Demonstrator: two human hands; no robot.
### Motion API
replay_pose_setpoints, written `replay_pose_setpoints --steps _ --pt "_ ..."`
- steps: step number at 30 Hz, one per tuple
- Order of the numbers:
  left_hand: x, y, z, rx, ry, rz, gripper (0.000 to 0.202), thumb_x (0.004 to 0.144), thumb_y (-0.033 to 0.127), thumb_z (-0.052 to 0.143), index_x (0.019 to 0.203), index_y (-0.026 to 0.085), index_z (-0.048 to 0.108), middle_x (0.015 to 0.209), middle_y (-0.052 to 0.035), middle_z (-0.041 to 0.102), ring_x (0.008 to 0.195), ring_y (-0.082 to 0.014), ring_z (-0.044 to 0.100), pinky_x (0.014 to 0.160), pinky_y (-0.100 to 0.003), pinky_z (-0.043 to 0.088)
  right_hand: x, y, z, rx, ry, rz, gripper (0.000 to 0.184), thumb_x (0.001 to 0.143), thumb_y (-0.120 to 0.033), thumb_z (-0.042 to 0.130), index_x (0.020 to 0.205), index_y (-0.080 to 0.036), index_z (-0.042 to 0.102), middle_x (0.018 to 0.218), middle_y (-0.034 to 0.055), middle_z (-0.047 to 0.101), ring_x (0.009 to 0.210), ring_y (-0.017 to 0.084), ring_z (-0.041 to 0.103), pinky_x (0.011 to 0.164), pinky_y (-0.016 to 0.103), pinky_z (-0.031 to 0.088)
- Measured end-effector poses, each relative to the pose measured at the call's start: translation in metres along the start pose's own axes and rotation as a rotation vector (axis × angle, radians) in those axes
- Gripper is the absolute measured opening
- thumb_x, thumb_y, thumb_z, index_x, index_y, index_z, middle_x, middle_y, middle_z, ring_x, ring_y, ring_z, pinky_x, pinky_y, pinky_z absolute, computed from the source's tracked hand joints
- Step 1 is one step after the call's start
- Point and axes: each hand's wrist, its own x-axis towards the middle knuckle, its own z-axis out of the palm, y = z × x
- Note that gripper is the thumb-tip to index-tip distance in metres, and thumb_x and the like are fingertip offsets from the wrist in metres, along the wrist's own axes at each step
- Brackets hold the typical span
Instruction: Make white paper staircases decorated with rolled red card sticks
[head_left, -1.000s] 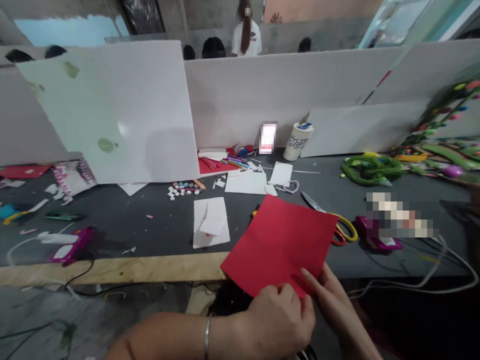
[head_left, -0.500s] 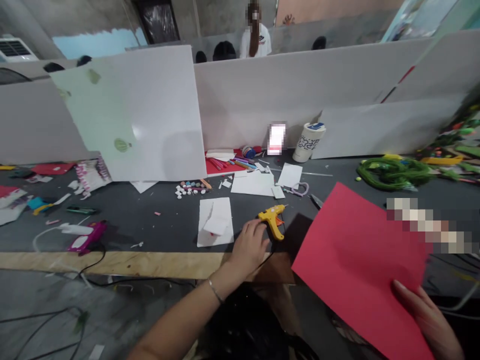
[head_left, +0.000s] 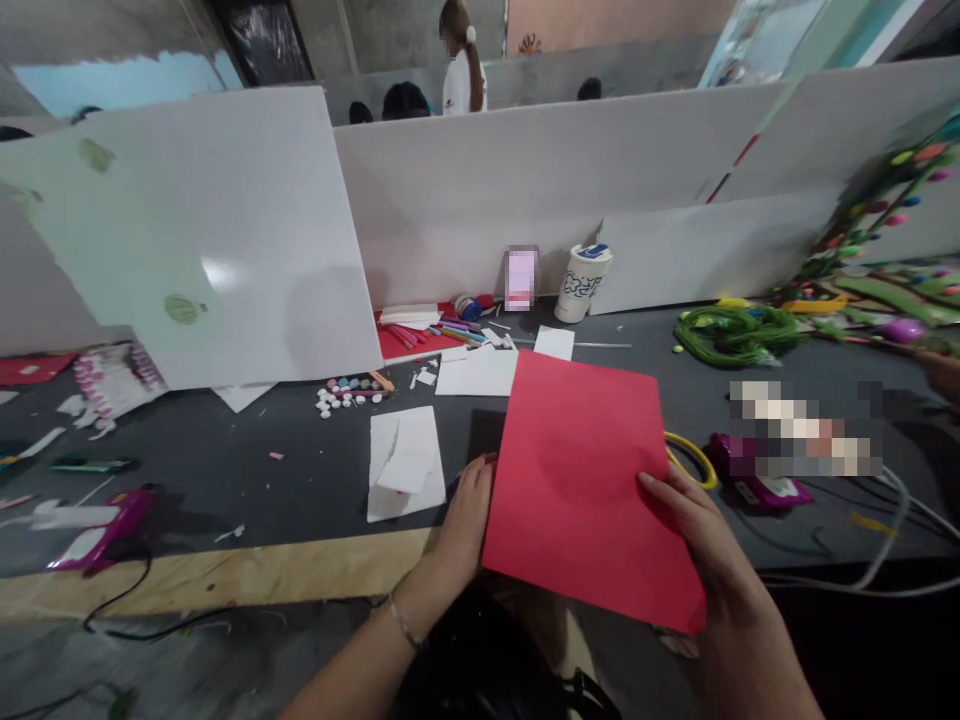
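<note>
Red paper sheet [head_left: 581, 480]: is hanging tilted between both hands over the near side of the grey table [head_left: 300, 470], with its low corner reaching past the wooden edge [head_left: 225, 575].
Right hand [head_left: 701, 545]: is pinching the sheet's right edge, thumb on top and fingers underneath. It looks like a firm hold.
Left hand [head_left: 465, 520]: is closing on the left edge with its fingertips tucked behind the paper. This hold looks the lighter of the two.
Risk, creasing: the hands are pulling at opposite edges, so uneven tension could buckle or dent the thin sheet.
Risk, slipping: if the lighter left hold gives way, the sheet could swing down off the table edge.
Risk, hidden things: the sheet is covering part of the tabletop. Only a yellow scissors handle [head_left: 694, 452] is showing at its right edge, and the blades are out of sight, so a blind lowering could snag the paper or a finger.
Risk, clutter: white paper scraps [head_left: 405, 465] are lying just beside the left hand, and a careless sweep could scatter them.
Risk, cords: white cables [head_left: 862, 570] are trailing near the right forearm and could catch it.
</note>
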Motion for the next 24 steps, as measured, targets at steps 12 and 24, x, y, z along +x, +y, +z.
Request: replay_pose_setpoints --steps 12,24 --pt "-0.03 0.007 -0.025 0.285 -0.003 0.305 0.045 0.076 -0.009 0.042 0.104 0.017 0.066 0.098 -0.0083 0.061 0.093 -0.0187 0.058 0.074 -0.032 0.056 0.026 0.013 -0.014 -0.257 0.013 -0.123 0.063 0.07 -0.054 0.072 0.127 -0.03 0.059 0.123 0.007 0.068 0.104 0.029 0.066 0.077 0.037 0.057" --pt "-0.027 0.006 -0.013 0.202 -0.071 0.24 0.049 0.075 -0.006 0.045 0.116 0.016 0.06 0.103 -0.0087 0.064 0.096 -0.0192 0.062 0.08 -0.033 0.057 -0.016 0.04 -0.002 -1.264 -0.299 -1.257 0.021 0.093 -0.028 0.055 0.11 -0.028 0.067 0.102 0.0045 0.071 0.09 0.021 0.063 0.079 0.035 0.042"
